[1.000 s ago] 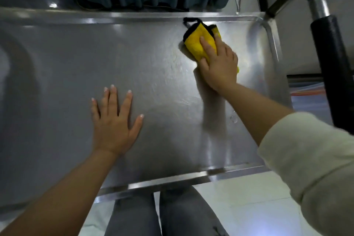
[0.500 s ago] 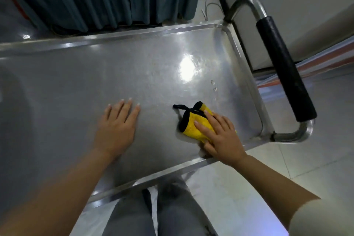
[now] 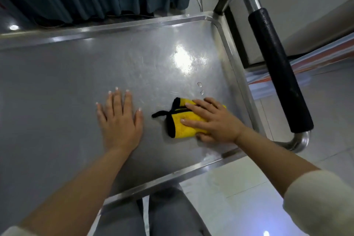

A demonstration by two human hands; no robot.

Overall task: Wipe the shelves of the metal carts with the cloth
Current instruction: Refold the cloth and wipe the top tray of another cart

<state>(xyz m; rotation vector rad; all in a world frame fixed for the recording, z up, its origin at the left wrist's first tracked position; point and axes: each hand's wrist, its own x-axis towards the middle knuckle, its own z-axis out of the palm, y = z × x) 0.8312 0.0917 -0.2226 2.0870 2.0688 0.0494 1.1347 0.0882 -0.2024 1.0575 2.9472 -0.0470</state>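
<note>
Yellow cloth under flat right hand, left hand spread flat on shelf

No readable text, label, brand, number or sign anywhere in view; cloth plain yellow with black trim, no print; cart shelf bare metal, unmarked; black handle grip unmarked.
</note>
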